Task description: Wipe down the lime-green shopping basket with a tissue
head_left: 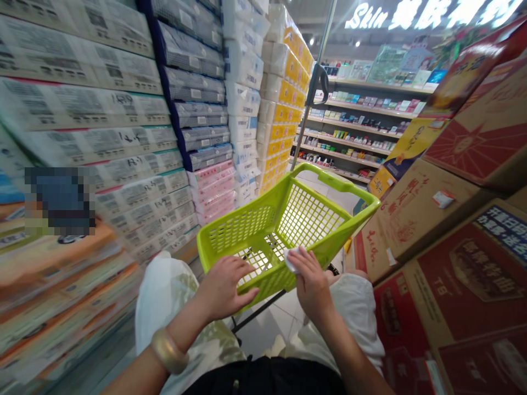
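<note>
A lime-green plastic shopping basket (263, 211) with perforated walls stands tilted before my knees, on a dark metal frame. My left hand (224, 288) is at its near left rim, fingers stretched over the inside and thumb apart, holding nothing. Whether its palm touches the rim is hard to tell. At the near right side of the basket, my right hand (312, 280) presses a small, bunched white cloth (291, 260) to the rim under its fingers. Part of the cloth is hidden by those fingers. Nothing lies inside the basket.
Stacked packs of tissue paper (242, 82) rise on the left. Cardboard cartons (436, 203) are piled close on the right. Behind the basket, a metal pole with a dark handle (319, 85) stands before shelves of small goods (358, 118). White floor tiles (267, 323) show below.
</note>
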The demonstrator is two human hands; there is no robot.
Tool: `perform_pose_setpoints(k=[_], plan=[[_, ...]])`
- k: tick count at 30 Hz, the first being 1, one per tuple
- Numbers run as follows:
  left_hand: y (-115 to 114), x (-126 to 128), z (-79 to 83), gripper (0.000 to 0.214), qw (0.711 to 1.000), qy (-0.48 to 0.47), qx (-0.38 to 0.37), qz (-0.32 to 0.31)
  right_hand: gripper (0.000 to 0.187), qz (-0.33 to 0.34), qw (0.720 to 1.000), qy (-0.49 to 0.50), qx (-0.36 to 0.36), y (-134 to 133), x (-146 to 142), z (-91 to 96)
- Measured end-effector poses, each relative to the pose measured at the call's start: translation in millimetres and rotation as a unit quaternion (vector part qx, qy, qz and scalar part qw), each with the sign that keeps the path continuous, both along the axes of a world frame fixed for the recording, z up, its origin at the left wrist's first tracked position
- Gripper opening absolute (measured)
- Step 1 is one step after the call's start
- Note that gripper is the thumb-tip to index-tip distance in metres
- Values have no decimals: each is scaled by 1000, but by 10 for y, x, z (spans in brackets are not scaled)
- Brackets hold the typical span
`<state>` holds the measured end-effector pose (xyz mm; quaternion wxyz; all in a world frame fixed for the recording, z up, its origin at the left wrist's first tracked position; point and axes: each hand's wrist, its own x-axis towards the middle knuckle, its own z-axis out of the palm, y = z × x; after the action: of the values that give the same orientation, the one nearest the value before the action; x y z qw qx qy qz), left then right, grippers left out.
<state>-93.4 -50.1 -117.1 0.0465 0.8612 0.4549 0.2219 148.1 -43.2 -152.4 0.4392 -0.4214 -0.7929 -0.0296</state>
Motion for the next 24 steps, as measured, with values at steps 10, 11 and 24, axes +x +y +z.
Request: perform_pose_setpoints(k=[10, 11, 24], plan=[[112, 341, -97, 25, 994, 60, -59, 75, 47, -61, 997, 43, 14, 39, 11, 8], [109, 328, -95, 23, 993, 62, -65, 71, 46, -51, 998, 39, 13, 24, -23, 2], [60, 322, -56, 17, 992, 68, -97, 52, 46, -20, 999, 39, -4, -32, -123, -4]])
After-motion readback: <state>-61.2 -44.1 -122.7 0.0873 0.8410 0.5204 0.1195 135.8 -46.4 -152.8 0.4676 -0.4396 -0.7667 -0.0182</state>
